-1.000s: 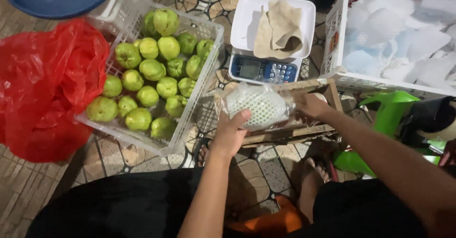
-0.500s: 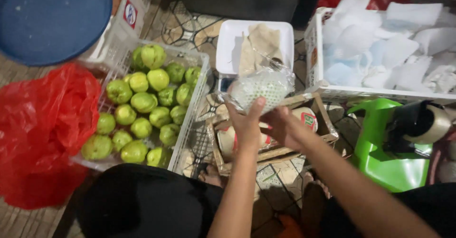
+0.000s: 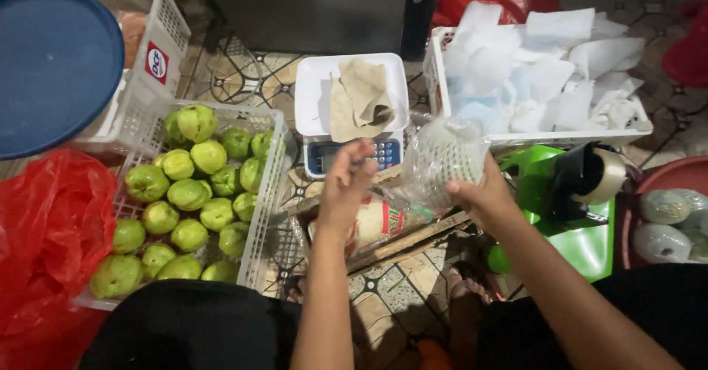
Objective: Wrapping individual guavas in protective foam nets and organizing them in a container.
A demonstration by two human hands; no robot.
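The right hand (image 3: 483,193) grips a net-sleeved fruit in a clear bag (image 3: 442,165) from below, over the wooden crate (image 3: 413,230), while the left hand (image 3: 345,185) pinches the bag's loose edge in its fingers. If that edge slips, the fruit could drop onto the crate or knock the scale (image 3: 350,112) just beyond.

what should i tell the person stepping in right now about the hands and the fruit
Right hand holds a fruit in white foam net and clear bag above the wooden crate.
Left hand is raised beside it, near the bag's twisted end; fingers bent, nothing clearly gripped.
Unwrapped green fruit fills the white basket on the left.
Foam nets are in the far right basket; the scale holds only a cloth.
Wrapped fruit lies in the red tub on the right.
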